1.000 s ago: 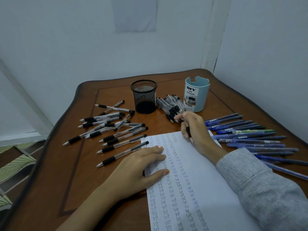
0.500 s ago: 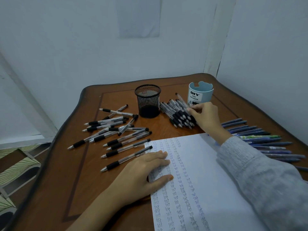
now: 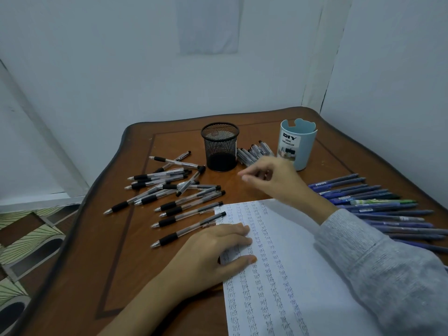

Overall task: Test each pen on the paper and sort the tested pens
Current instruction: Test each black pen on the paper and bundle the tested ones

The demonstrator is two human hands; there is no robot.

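I see the paper [image 3: 303, 263], filled with columns of the word "test", lying at the near edge of the surface [image 3: 116, 263]. The left hand [image 3: 213, 251] lies flat on the paper's left margin, fingers straight and together. The right hand [image 3: 274, 178] hovers past the paper's far edge, just in front of a small pile of pens [image 3: 252, 152] between the black mesh cup [image 3: 219, 146] and the light-blue organizer [image 3: 298, 144]. Its fingers are curled and blurred, and I cannot tell whether they pinch anything. Black-grip pens [image 3: 174, 204] lie scattered toward the left edge, and blue pens [image 3: 378, 207] lie in a row along the right edge.
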